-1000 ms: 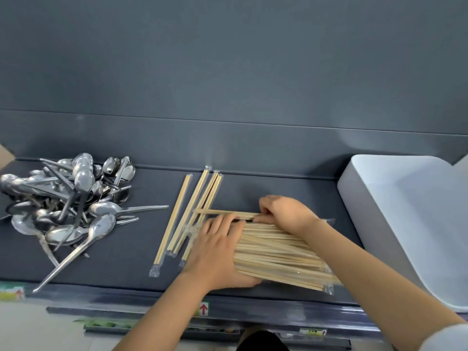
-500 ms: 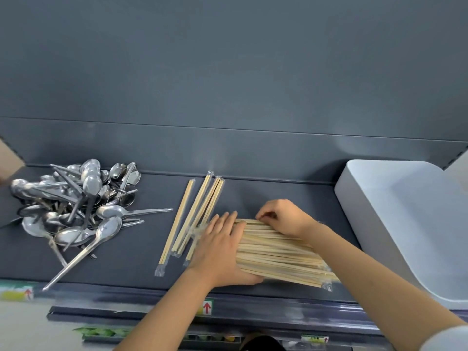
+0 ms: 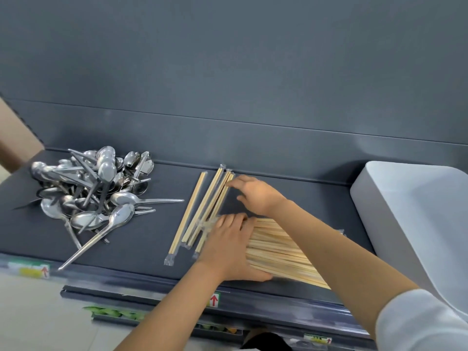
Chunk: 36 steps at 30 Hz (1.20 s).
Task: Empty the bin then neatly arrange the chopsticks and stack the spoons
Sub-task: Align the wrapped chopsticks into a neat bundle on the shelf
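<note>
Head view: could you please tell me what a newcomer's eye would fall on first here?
A tangled heap of metal spoons lies at the left of the dark shelf. In the middle, the left hand presses on a stack of wrapped chopsticks, while the right hand touches a few loose pairs beside it. A white bin sits at the right.

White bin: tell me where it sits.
Head view, far right: the white bin sits at the dark shelf's right end, just right of the chopstick stack.
</note>
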Tool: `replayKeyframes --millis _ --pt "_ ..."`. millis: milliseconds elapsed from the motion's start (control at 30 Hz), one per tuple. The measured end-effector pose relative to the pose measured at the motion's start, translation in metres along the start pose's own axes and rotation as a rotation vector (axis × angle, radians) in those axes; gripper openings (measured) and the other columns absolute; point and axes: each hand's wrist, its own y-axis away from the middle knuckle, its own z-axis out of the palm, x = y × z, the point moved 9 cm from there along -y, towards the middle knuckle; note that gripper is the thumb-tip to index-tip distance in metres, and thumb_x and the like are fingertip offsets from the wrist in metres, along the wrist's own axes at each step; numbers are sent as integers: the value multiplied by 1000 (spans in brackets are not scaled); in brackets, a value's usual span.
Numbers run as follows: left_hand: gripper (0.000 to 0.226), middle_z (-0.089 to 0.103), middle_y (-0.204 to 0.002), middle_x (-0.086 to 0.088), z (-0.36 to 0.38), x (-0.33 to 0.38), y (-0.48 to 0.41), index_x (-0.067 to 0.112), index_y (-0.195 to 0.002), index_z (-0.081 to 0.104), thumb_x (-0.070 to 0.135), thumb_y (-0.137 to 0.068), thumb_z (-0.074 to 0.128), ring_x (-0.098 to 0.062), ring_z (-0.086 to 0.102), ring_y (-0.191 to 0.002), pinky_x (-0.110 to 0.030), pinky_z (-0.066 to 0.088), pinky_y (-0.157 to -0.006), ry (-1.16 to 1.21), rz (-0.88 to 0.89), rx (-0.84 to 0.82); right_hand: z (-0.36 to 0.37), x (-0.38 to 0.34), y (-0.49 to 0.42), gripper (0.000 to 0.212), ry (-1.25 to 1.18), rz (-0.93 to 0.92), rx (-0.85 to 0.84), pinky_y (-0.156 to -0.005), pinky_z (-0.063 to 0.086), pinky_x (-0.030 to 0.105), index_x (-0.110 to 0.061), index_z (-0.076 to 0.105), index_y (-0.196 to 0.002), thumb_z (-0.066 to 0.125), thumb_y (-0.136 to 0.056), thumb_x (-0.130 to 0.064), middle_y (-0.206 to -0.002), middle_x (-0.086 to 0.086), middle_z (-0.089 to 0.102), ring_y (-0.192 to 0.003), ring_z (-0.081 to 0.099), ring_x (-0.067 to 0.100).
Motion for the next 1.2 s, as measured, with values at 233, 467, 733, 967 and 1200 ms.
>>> replayKeyframes --millis 233,467,733,967,1200 --pt "112 37 -136 2 -1 -3 -1 19 -139 30 88 -53 50 -21 35 -126 -38 26 -110 44 -1 4 26 -65 -45 67 111 -277 -212 -114 18 37 -36 25 -148 49 -92 -9 -159 -2 15 -145 18 16" --pt "112 43 -130 2 -3 -5 0 18 -136 36 86 -50 56 -19 37 -121 -33 20 -110 57 -22 18 21 -57 -40 29 327 -399 -56 -97 26 33 -27 53 -118 47 -95 -43 -116 0 51 -110 47 20" --pt "109 47 -128 4 -4 -7 1 19 -134 43 89 -50 50 -18 42 -118 -29 18 -108 79 -30 37 16 38 0 28 -30 -107 -76 -76 41 34 -20 49 -93 50 -93 -47 -93 -2 45 -86 44 16" --pt "110 45 -133 7 -6 -41 7 22 -135 43 90 -49 51 -17 42 -124 -29 20 -109 62 -102 20 8 64 35 32 -220 43 -38 -91 43 36 -18 62 -105 45 -97 -44 -102 0 56 -97 52 17" --pt "114 46 -134 6 -13 -60 6 21 -136 44 93 -48 48 -18 41 -126 -33 24 -111 25 -103 11 13 40 53 87 -306 36 -225 -113 28 35 -31 38 -143 51 -71 -78 -145 -10 41 -134 32 11"
